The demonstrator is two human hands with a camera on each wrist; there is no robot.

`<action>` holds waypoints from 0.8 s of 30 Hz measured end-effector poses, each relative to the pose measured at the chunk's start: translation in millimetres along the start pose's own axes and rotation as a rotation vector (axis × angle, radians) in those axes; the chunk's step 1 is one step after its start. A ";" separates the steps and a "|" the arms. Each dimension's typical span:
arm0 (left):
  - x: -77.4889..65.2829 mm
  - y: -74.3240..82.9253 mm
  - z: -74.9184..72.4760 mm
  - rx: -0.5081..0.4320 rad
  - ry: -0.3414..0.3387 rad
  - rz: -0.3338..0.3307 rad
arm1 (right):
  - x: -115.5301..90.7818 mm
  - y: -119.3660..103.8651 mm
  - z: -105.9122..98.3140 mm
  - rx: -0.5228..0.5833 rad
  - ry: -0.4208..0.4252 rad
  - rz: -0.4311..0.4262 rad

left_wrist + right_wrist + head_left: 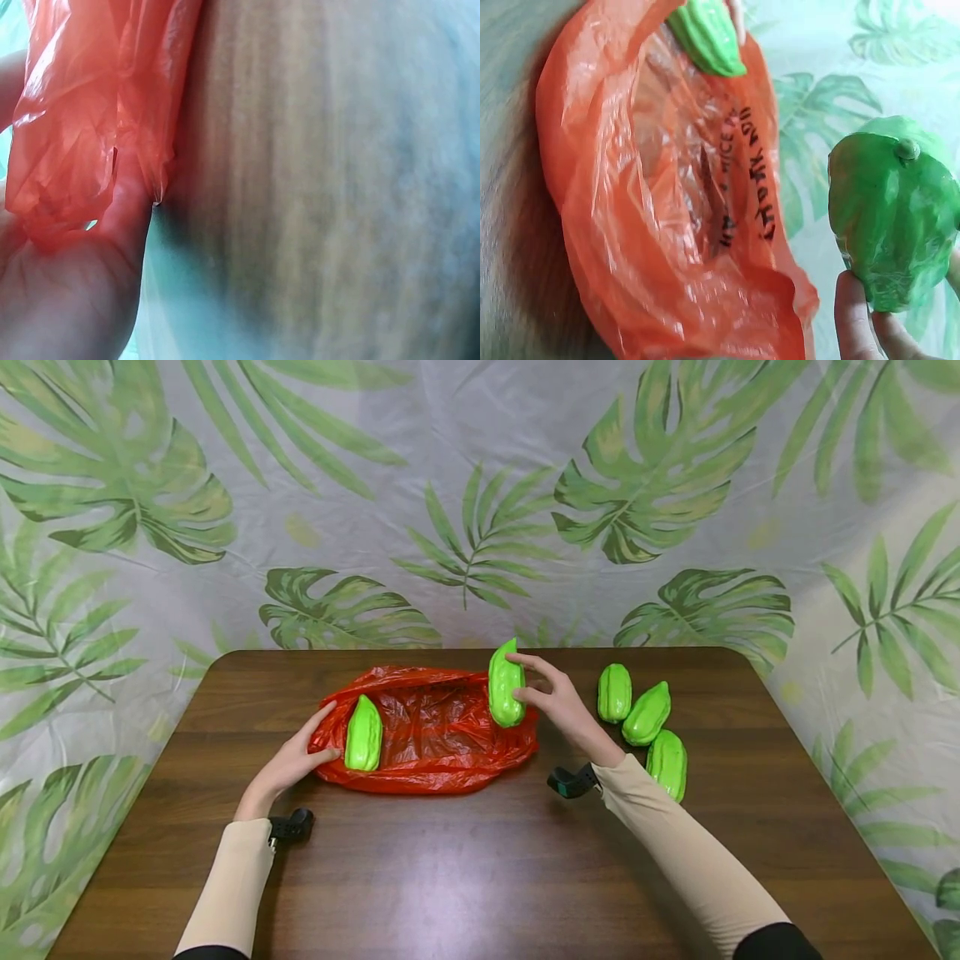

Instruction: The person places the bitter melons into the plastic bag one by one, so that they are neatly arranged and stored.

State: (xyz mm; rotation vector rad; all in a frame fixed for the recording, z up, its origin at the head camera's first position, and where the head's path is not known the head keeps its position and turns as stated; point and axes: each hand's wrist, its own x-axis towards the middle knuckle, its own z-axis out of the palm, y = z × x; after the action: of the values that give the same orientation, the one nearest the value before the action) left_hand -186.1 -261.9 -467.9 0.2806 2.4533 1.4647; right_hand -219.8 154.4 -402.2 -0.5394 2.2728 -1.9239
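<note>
lowest green fruit (670, 762): partly behind right sleeve (690, 864) | left wrist view: tabletop (322, 165) blurred, red bag (82, 127) cropped

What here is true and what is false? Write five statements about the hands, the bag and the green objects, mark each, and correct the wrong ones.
1. The right hand holds a glossy green, ridged, oblong fruit-like object. True.
2. The left hand touches a crinkled red plastic bag. True.
3. The bag has nothing in it. False: one green object lies inside, near the left hand.
4. Black lettering shows on the bag in the right wrist view. True.
5. On the brown wooden table, three more green objects lie left of the bag. False: they lie to its right.
</note>
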 end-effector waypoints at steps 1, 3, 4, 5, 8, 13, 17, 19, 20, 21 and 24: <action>-0.1 0.3 0.0 0.002 0.000 -0.001 | 0.5 0.4 1.5 0.000 -0.002 0.001; -0.2 0.6 0.2 0.004 -0.001 -0.002 | 1.9 1.2 4.6 -0.001 -0.007 0.001; -0.2 0.6 0.2 0.003 -0.001 -0.002 | 2.4 1.2 6.1 -0.001 -0.011 0.001; -0.2 0.6 0.2 0.002 -0.001 -0.002 | 2.8 1.4 7.5 -0.002 -0.013 0.000; -0.1 0.4 0.3 -0.002 -0.002 -0.002 | 4.8 2.9 11.7 0.001 -0.028 0.000; 0.2 -0.5 0.2 -0.008 -0.003 -0.002 | 7.2 5.6 20.6 0.009 -0.051 0.013; 0.4 -0.9 0.5 -0.014 -0.001 0.001 | 8.9 7.0 28.8 0.032 -0.064 0.029; 0.5 -1.0 0.6 -0.018 0.000 0.003 | 9.8 7.6 33.1 0.040 -0.069 0.032; 0.7 -1.0 0.7 -0.019 0.000 0.004 | 10.2 7.6 35.3 0.043 -0.073 0.034; 0.7 -1.0 0.7 -0.020 0.000 0.005 | 10.9 8.0 37.5 0.044 -0.075 0.035; 0.5 -1.1 0.4 -0.017 0.001 0.006 | 12.7 8.7 44.1 0.040 -0.075 0.035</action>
State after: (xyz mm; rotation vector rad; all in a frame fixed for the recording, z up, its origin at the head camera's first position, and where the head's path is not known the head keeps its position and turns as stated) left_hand -186.5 -261.8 -469.1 0.2843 2.4417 1.4881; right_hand -219.4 110.2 -417.2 -0.5531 2.1789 -1.8948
